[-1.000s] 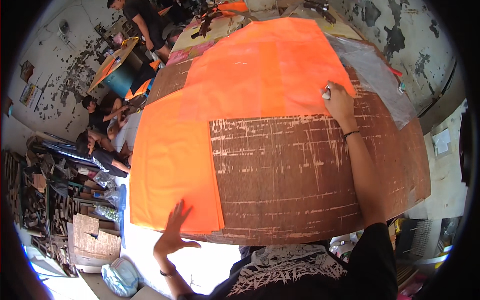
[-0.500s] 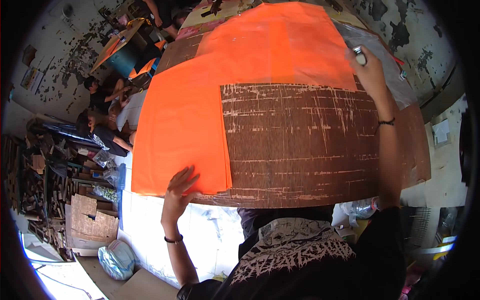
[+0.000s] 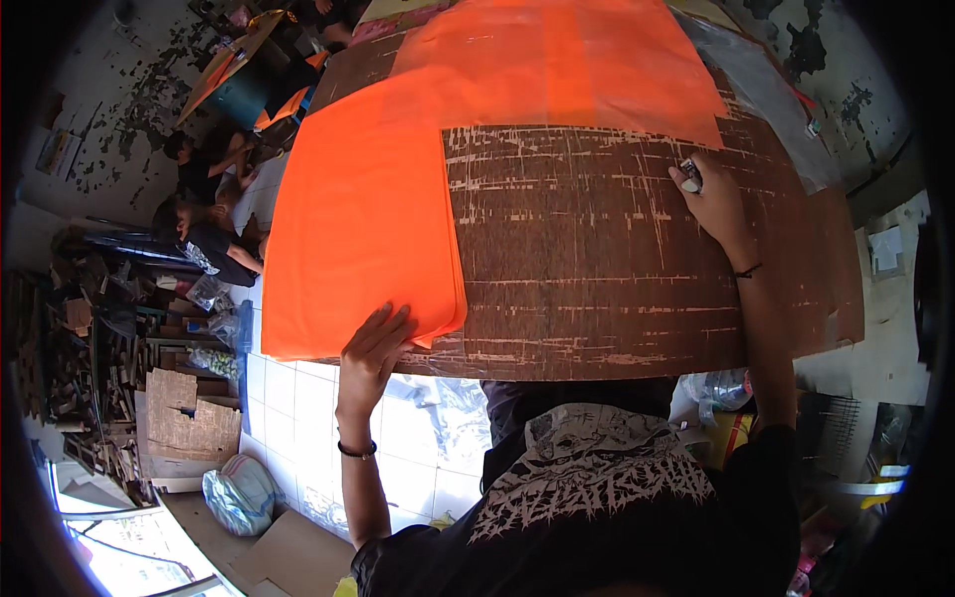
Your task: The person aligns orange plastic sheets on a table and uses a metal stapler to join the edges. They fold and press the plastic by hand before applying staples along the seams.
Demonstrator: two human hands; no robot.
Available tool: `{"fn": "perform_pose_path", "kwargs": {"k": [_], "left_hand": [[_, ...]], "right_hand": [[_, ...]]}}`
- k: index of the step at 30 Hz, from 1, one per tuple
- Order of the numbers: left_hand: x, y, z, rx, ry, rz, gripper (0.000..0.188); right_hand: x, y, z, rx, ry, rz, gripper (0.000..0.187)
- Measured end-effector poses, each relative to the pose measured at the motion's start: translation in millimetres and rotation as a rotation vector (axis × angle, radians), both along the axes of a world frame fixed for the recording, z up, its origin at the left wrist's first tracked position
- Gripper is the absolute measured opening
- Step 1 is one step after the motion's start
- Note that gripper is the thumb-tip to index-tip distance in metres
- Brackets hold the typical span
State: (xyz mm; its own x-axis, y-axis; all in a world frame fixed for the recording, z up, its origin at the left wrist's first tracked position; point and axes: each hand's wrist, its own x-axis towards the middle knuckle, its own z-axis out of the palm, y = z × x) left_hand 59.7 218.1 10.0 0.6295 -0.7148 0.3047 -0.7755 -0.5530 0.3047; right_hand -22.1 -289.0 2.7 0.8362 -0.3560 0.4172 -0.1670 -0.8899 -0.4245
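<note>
Stacked sheets of bright orange cloth [image 3: 348, 219] lie on the left part of the brown table. At their near edge rests my left hand [image 3: 373, 348], its fingers stretched over the top sheet; the thumb is partly hidden. Beside these fingers the near right corner of the cloth is curled up a little. My right hand [image 3: 718, 204] is closed around a small silver-and-white object [image 3: 691, 176], mostly covered by the fingers, so its kind is unclear. This hand is over the bare brown board, just below the thinner orange sheet [image 3: 557, 70] across the far side.
The worn brown tabletop [image 3: 577, 269] has scratched, peeling streaks. Clear plastic sheeting [image 3: 756, 90] lies along its far right. Two people [image 3: 204, 239] sit on the floor at the left, near stacked wood scraps [image 3: 99, 368]. A stuffed plastic sack [image 3: 239, 495] stands at the lower left.
My right hand has come nearer and slightly left, off the far orange sheet, still holding the small object. My left hand has shifted slightly up and right, and the cloth corner beside it now curls.
</note>
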Motion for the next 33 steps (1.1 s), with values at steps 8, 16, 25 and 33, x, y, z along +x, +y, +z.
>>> {"fn": "perform_pose_path", "kwargs": {"k": [8, 16, 25, 33], "left_hand": [[7, 5, 1, -0.064, 0.2, 0.048, 0.02], [2, -26, 18, -0.006, 0.161, 0.028, 0.036], [16, -19, 8, -0.035, 0.251, -0.016, 0.027], [27, -16, 2, -0.118, 0.41, 0.04, 0.018]], "right_hand": [[-4, 1, -4, -0.097, 0.006, -0.019, 0.036], [-4, 0, -2, -0.042, 0.038, 0.004, 0.035], [-4, -1, -3, -0.049, 0.053, -0.01, 0.035], [-3, 1, 5, -0.006, 0.079, -0.017, 0.034]]}}
